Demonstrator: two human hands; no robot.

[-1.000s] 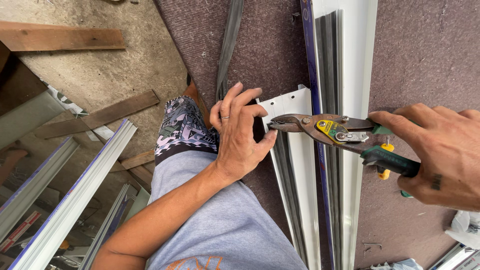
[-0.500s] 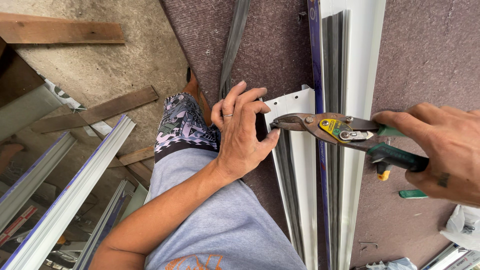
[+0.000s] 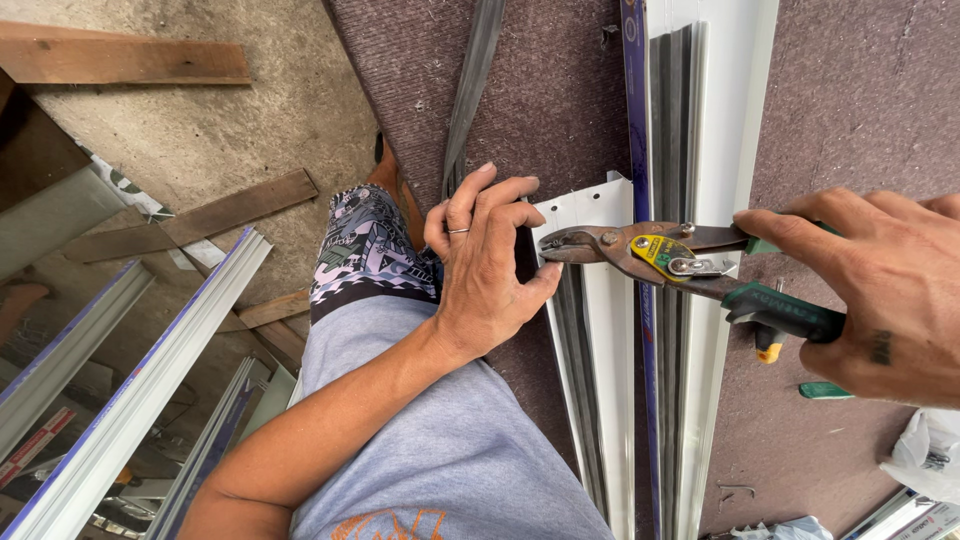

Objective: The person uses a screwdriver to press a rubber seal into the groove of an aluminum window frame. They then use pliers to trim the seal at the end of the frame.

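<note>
Both hands work the short white profile point(image 3: 600, 300): left hand point(image 3: 490, 265) pinches its far end, right hand point(image 3: 880, 290) wraps the snips point(image 3: 650, 255). Blades sit nearly closed at that far end on the brown mat point(image 3: 860, 100); whether any cut is made yet cannot be told.

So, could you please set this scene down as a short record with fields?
left hand: steadies the short white profile piece near its cut end
right hand: grips the green handles of the tin snips
snip blades: at the short piece's end, pointing toward the left hand
surface: brown carpeted bench
alongside: long white profile, dark strip
</note>
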